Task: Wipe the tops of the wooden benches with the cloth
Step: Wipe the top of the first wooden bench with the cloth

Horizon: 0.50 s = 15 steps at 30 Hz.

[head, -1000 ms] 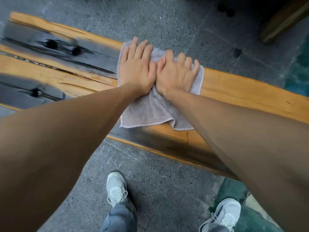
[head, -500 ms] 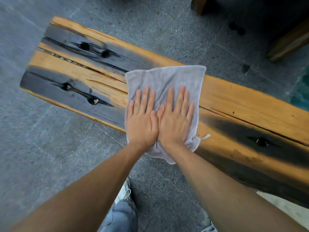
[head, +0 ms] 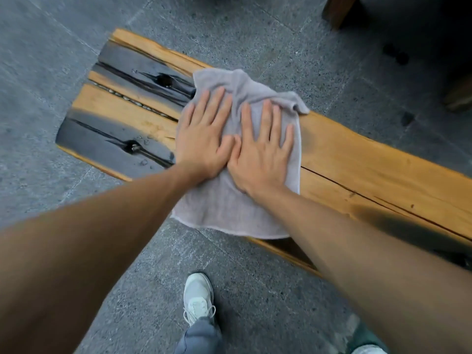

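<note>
The wooden bench (head: 357,159) runs slantwise over the grey stone floor (head: 51,60), its dark, glossy patches and knot holes lying left of the fingers. The left hand (head: 204,139) presses flat on the grey cloth (head: 229,205), its fingers (head: 204,103) straight and spread, gripping nothing. Just beside it, thumbs touching, the right hand (head: 260,159) lies flat on the same cloth, fingers likewise straight and splayed. The cloth is spread across the bench top beneath both palms, bunched beyond the fingertips and hanging over the near edge behind the wrists. To the right of the fingers the bench shows bare orange wood with a long crack. Below, a white shoe (head: 198,297) stands on the floor.
</note>
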Tool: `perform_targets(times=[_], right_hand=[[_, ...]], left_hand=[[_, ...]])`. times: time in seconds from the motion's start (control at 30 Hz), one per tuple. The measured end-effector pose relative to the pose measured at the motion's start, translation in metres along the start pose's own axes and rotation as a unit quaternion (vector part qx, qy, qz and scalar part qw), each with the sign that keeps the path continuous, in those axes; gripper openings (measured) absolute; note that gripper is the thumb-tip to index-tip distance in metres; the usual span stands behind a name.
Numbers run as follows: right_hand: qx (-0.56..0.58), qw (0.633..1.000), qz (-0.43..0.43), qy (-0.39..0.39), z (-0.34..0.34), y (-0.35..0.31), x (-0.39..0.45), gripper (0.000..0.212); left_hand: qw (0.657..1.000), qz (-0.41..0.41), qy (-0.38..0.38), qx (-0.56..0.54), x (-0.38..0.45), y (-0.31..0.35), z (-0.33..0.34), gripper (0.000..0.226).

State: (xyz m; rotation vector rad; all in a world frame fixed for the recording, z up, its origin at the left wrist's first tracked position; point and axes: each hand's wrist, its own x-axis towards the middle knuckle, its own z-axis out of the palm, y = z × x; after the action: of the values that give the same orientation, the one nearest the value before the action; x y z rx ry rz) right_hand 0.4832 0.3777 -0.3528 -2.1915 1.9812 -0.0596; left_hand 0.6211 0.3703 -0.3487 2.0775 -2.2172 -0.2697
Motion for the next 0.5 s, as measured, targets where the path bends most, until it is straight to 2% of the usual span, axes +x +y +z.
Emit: perform_targets(times=[0.1,0.2,0.3,0.4,0.5], right_hand=[[0.002,0.999,0.036,0.014,-0.002,-0.023,0.054,0.063],[-0.013,0.997,0.073,0.031,-0.006,-0.035,0.088,0.05],[0.005,0.993,0.12,0.017,-0.009,-0.043,0.109,0.048],[0.002,0.992,0.126,0.015,-0.009,-0.045,0.112,0.05],[-0.001,0.995,0.09,0.034,-0.008,-0.046,0.093,0.051]], left_hand=[[1.0,0.003,-0.001,0.001,0.049,-0.027,-0.007,0.071],[1.0,0.008,-0.001,0.013,0.082,-0.04,-0.01,0.056],[1.0,-0.012,0.009,0.026,0.107,-0.043,-0.016,0.042],[0.999,-0.029,0.017,0.018,0.103,-0.041,-0.018,0.045],[0.998,-0.063,0.01,-0.025,0.075,-0.034,-0.018,0.06]])
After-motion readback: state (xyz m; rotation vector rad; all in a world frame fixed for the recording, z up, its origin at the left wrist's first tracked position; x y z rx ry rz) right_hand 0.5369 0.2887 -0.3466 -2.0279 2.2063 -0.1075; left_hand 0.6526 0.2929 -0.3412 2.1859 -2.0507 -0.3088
